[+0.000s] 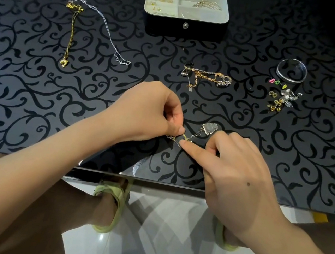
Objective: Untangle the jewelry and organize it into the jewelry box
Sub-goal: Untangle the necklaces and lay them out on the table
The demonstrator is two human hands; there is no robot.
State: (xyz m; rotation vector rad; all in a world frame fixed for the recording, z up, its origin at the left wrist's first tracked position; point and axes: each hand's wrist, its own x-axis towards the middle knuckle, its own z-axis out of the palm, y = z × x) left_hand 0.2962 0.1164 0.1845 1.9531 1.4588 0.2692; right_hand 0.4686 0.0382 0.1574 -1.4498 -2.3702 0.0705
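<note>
Your table point(34, 107) | jewelry box point(166, 24) | left of box: gold chain point(71, 32), silver chain point(108, 32) | nearside: chain tangle point(206, 77), pendant chain point(209, 128) | right: bangle point(286, 79), earrings point(281, 98)

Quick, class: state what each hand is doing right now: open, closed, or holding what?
Left hand: pinches the tangled chain.
Right hand: index finger presses the chain; any grip cannot be told.

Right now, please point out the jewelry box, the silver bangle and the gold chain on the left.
jewelry box point(166, 26): head view, its black front wall.
silver bangle point(287, 80): head view, its near rim.
gold chain point(71, 32): head view, middle of the chain.
</note>
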